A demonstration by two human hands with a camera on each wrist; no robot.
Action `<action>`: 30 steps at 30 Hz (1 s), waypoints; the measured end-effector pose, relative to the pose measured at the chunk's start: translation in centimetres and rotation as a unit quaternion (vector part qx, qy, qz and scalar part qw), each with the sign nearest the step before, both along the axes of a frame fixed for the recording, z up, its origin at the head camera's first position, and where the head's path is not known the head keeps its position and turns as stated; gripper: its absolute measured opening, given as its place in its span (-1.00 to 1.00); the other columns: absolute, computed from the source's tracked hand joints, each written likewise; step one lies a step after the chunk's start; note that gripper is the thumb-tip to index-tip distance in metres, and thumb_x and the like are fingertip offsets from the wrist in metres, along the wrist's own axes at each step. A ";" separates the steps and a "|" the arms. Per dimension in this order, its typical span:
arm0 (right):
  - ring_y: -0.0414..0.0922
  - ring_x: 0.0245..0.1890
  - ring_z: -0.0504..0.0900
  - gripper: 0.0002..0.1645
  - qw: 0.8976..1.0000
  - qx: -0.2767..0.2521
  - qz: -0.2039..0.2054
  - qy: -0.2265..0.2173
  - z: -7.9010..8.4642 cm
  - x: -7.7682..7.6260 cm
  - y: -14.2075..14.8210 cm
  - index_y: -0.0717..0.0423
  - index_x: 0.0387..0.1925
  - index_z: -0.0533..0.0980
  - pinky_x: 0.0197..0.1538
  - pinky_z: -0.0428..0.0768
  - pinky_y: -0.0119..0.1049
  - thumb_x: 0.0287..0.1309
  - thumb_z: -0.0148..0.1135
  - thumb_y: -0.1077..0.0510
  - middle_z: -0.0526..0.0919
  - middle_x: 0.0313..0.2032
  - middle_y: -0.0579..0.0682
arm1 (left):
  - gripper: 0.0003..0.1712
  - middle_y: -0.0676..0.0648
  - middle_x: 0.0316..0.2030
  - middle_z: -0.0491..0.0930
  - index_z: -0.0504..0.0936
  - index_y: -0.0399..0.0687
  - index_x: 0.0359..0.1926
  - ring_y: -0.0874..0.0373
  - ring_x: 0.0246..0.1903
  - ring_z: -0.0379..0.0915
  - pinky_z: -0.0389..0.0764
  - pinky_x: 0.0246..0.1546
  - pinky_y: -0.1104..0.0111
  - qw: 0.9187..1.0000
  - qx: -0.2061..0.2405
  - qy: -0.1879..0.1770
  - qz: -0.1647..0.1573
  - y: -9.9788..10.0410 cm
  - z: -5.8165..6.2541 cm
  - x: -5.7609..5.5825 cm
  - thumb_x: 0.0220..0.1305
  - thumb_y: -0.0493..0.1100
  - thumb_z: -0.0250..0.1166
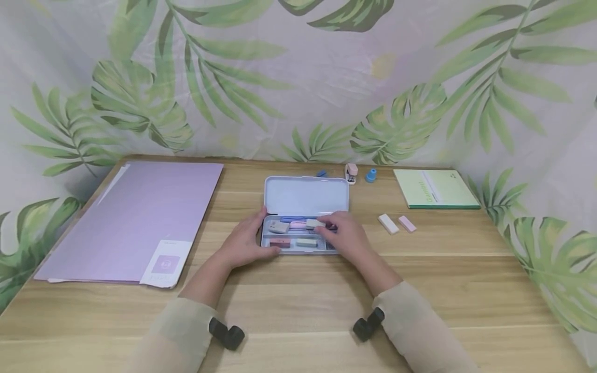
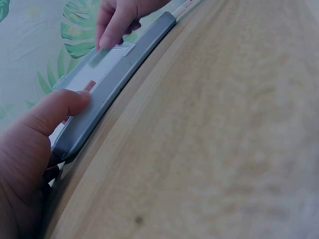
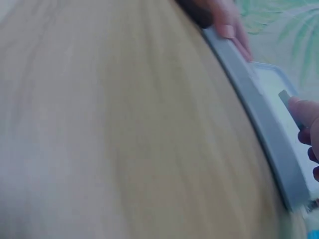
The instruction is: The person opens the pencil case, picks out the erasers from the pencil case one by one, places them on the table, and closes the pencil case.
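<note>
An open light-blue pencil case [image 1: 306, 196] lies on the table, its lid tipped back. My left hand [image 1: 244, 240] grips the case's left end, thumb on the front rim and fingers along the side. Over the case's right half, my right hand [image 1: 347, 235] pinches a pale grey-green eraser [image 1: 314, 224] between thumb and fingers. In the right wrist view this eraser [image 3: 290, 107] sticks out past the thumb. Inside the case are a grey eraser [image 1: 279, 227], a reddish eraser [image 1: 280, 243], a pale green eraser [image 1: 306, 242] and blue and pink items, partly hidden.
Right of the case lie a white eraser [image 1: 388, 224] and a pink eraser [image 1: 407, 224]. Behind it are a pink stapler [image 1: 351, 173], a blue conical item [image 1: 371, 175] and a small blue piece [image 1: 322, 173]. A green notebook [image 1: 436, 189] lies back right, a large purple folder [image 1: 140, 217] left.
</note>
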State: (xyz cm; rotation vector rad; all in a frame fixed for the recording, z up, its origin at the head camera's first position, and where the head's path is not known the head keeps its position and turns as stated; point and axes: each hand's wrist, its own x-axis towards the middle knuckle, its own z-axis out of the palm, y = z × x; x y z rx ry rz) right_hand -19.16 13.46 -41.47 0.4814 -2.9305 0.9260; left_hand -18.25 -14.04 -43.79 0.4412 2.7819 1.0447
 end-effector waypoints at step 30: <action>0.14 -0.08 0.52 -0.45 0.954 0.013 -0.300 -0.003 -2.8 0.6 20.5 0.28 0.12 0.54 -0.06 0.46 -0.01 0.35 0.12 -0.07 0.60 -0.09 0.27 | 0.33 -0.28 0.50 0.04 -0.13 -0.10 0.56 -0.25 0.48 -0.04 0.09 0.45 -0.12 1.000 -0.005 -0.009 0.005 0.2 -0.2 -0.1 -0.05 0.25 0.43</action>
